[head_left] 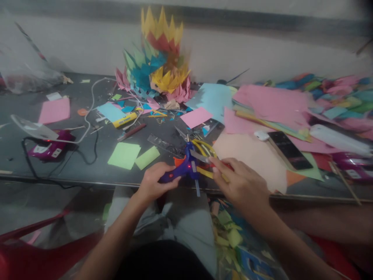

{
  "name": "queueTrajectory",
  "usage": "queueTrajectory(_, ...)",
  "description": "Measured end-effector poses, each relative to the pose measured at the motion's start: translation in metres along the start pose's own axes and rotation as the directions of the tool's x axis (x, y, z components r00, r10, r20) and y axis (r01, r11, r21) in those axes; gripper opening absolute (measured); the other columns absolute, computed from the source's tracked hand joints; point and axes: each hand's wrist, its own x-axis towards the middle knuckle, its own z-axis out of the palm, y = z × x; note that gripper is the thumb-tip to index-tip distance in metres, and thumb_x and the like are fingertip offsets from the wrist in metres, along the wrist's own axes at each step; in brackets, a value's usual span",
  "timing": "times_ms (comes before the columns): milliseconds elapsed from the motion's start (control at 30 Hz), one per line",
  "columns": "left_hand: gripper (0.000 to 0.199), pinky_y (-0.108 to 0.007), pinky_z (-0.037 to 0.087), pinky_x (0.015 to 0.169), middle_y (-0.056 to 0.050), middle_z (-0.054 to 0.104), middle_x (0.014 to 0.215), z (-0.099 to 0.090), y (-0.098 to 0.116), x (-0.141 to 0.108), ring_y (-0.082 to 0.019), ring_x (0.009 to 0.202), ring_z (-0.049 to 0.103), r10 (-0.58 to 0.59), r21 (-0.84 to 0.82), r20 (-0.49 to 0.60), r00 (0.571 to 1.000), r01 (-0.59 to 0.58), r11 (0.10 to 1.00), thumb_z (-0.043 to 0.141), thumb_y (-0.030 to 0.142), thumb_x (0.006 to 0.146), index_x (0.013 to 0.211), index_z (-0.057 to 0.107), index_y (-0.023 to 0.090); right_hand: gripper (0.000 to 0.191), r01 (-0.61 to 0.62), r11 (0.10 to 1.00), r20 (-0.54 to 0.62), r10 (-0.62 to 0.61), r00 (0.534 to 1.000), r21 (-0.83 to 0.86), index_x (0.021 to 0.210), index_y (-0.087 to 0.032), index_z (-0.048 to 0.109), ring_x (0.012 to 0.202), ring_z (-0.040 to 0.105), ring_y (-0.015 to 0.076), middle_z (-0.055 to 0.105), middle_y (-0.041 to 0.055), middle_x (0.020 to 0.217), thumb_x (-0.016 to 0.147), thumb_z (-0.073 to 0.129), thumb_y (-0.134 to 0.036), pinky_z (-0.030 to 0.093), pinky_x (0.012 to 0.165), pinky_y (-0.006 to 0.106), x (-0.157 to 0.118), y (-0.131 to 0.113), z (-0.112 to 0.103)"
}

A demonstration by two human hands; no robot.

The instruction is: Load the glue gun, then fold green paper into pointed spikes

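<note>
My left hand (pixel 155 179) is wrapped round the handle of a blue glue gun (pixel 192 161) with an orange trigger. A glue stick (pixel 197 188) pokes from its back end, and a red light glows on its side. Between the fingers of my right hand (pixel 243 182) is a red-handled knife (pixel 199 156), its flat silver blade lying against or just over the gun's body. I cannot tell if they touch. Beneath them are yellow-handled scissors (pixel 208 147), partly hidden by the gun and blade.
Folded-paper work (pixel 163 74) in several colours stands at the back. Green paper squares (pixel 124 155), a ruler (pixel 163 144), a yellow cutter (pixel 125 119) and pink sheets (pixel 271 105) lie around. A phone (pixel 290 149) rests at right; a corded purple device (pixel 51 146) sits left.
</note>
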Motion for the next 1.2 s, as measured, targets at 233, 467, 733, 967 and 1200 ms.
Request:
queueTrajectory(233, 0.02, -0.023, 0.051, 0.06, -0.003, 0.064, 0.073, 0.002, 0.001, 0.0, -0.012, 0.064, 0.06, 0.028, 0.061, -0.055, 0.998, -0.024, 0.998, 0.068, 0.025, 0.073, 0.089, 0.061, 0.014, 0.034, -0.14, 0.975, 0.089, 0.126, 0.988, 0.171, 0.115, -0.019, 0.061, 0.076, 0.058, 0.0171, 0.064, 0.0062, 0.086, 0.092, 0.039, -0.029, 0.04, 0.062, 0.028, 0.0, -0.016, 0.005)
queueTrajectory(467, 0.021, -0.023, 0.051, 0.061, -0.003, 0.063, 0.073, 0.004, -0.001, -0.002, -0.012, 0.065, 0.06, 0.048, 0.083, -0.061, 0.997, -0.042, 0.996, 0.068, 0.024, 0.074, 0.091, 0.06, 0.014, 0.035, -0.262, 0.92, 0.131, 0.233, 0.964, 0.292, 0.118, -0.019, 0.059, 0.081, 0.06, 0.0187, 0.063, 0.0069, 0.089, 0.092, 0.037, -0.029, 0.046, 0.067, 0.03, -0.001, -0.026, 0.011)
queueTrajectory(733, 0.021, -0.023, 0.05, 0.061, -0.003, 0.063, 0.073, 0.003, -0.001, -0.001, -0.011, 0.064, 0.059, 0.023, 0.055, -0.07, 0.997, -0.02, 0.998, 0.069, 0.024, 0.074, 0.09, 0.06, 0.014, 0.034, -0.269, 0.912, 0.112, 0.246, 0.963, 0.31, 0.118, -0.019, 0.059, 0.081, 0.059, 0.0187, 0.062, 0.0067, 0.089, 0.092, 0.039, -0.029, 0.045, 0.067, 0.029, -0.005, -0.026, 0.013)
queueTrajectory(967, 0.02, -0.024, 0.051, 0.062, -0.003, 0.064, 0.073, 0.003, -0.001, -0.001, -0.012, 0.065, 0.06, 0.015, 0.05, -0.078, 0.997, -0.011, 0.999, 0.068, 0.025, 0.074, 0.09, 0.061, 0.015, 0.035, -0.243, 0.918, 0.087, 0.227, 0.97, 0.313, 0.118, -0.02, 0.059, 0.078, 0.06, 0.0182, 0.063, 0.0066, 0.087, 0.091, 0.039, -0.028, 0.046, 0.066, 0.03, -0.005, -0.024, 0.012)
queueTrajectory(1200, 0.021, -0.026, 0.052, 0.064, -0.004, 0.065, 0.075, 0.004, -0.001, -0.001, -0.014, 0.068, 0.062, 0.033, 0.071, -0.079, 0.996, -0.027, 0.997, 0.067, 0.025, 0.074, 0.092, 0.061, 0.015, 0.035, -0.236, 0.93, 0.082, 0.222, 0.972, 0.281, 0.119, -0.022, 0.059, 0.077, 0.06, 0.0188, 0.062, 0.0064, 0.087, 0.091, 0.039, -0.029, 0.045, 0.064, 0.03, -0.003, -0.025, 0.013)
